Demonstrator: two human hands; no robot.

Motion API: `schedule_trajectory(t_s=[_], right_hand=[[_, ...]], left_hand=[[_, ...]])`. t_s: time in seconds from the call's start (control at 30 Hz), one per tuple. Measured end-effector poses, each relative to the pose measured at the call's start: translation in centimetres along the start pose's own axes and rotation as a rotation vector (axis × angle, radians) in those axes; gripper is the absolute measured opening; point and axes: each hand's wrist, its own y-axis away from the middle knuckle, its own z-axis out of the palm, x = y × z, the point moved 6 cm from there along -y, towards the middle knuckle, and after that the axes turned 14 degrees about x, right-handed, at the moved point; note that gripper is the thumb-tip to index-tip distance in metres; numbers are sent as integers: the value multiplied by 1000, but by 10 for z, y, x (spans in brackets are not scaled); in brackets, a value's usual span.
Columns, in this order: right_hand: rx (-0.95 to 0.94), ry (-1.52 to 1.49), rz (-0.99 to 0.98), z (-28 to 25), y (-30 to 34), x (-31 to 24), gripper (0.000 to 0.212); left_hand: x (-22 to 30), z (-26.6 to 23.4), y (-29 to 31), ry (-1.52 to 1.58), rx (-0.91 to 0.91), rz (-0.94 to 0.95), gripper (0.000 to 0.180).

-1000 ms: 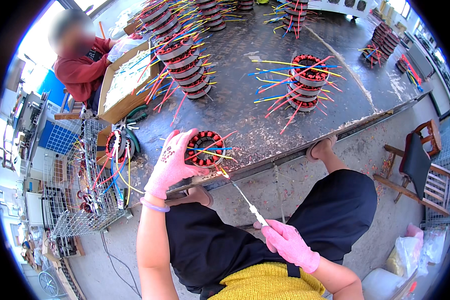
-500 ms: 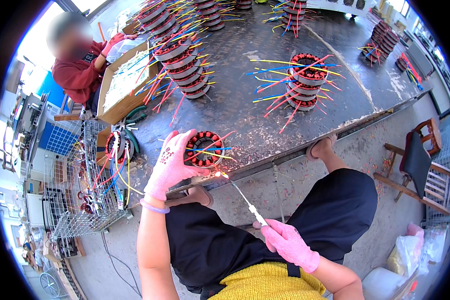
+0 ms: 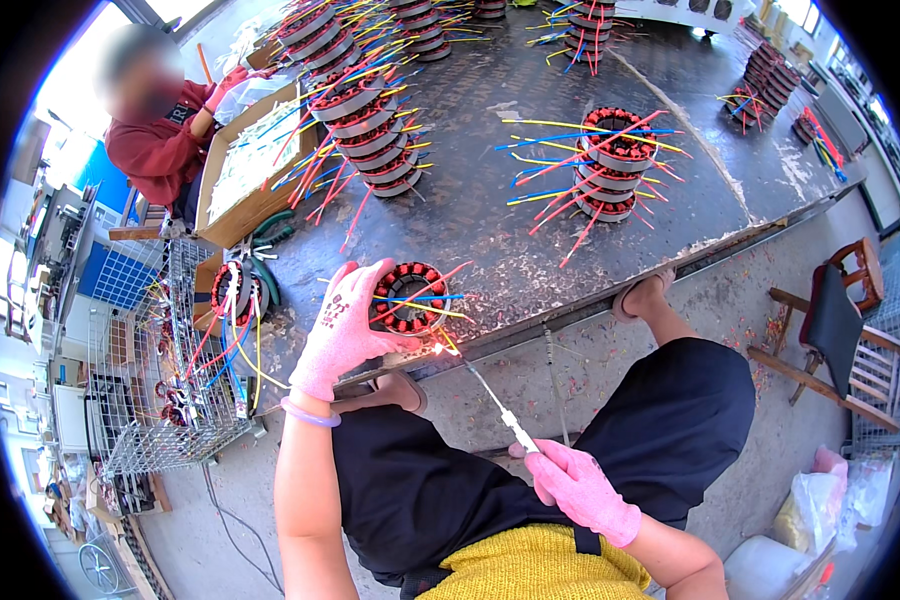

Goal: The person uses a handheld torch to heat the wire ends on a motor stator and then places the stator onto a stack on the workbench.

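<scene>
My left hand [image 3: 345, 325], in a pink glove, grips the left side of a ring-shaped motor stator [image 3: 416, 270] near the table's front edge. Red windings line the ring, and red, blue and yellow wires lie across it. In my pink-gloved right hand [image 3: 582, 487] is a long-necked lighter [image 3: 513, 425] with a white handle and thin metal stem. An orange flame [image 3: 444, 348] glows at its tip, just below the stator's near rim and close to my left thumb. Glare hides whether the flame touches a wire.
Stacked stators [image 3: 370, 130] stand at back left, and a smaller stack [image 3: 610, 185] at right. Left lie pliers [image 3: 262, 270] and another wired stator [image 3: 232, 292], beside a wire basket [image 3: 170, 440]. A person [image 3: 155, 150] sits behind a cardboard box [image 3: 260, 205]. A wooden chair [image 3: 840, 340] stands right.
The flame at the lighter's tip has grown brighter and longer. My right hand and the lighter have shifted very slightly to the right; my left hand stays on the stator.
</scene>
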Motion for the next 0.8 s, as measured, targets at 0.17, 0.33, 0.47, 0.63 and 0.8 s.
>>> schedule_trajectory(t_s=[0.17, 0.33, 0.47, 0.63, 0.8], right_hand=[[-4, -1, 5, 2, -1, 3, 36], [-4, 11, 3, 1, -2, 3, 37], [-11, 13, 23, 1, 0, 1, 38], [-5, 18, 3, 2, 0, 1, 38], [6, -47, 28, 0, 1, 3, 36]], left_hand=[[-6, 4, 0, 31, -71, -100, 102], [-6, 4, 1, 40, -70, -85, 102], [-7, 4, 1, 43, -55, -51, 103], [-4, 4, 0, 23, -49, -50, 103], [-4, 3, 0, 35, -12, 5, 102]])
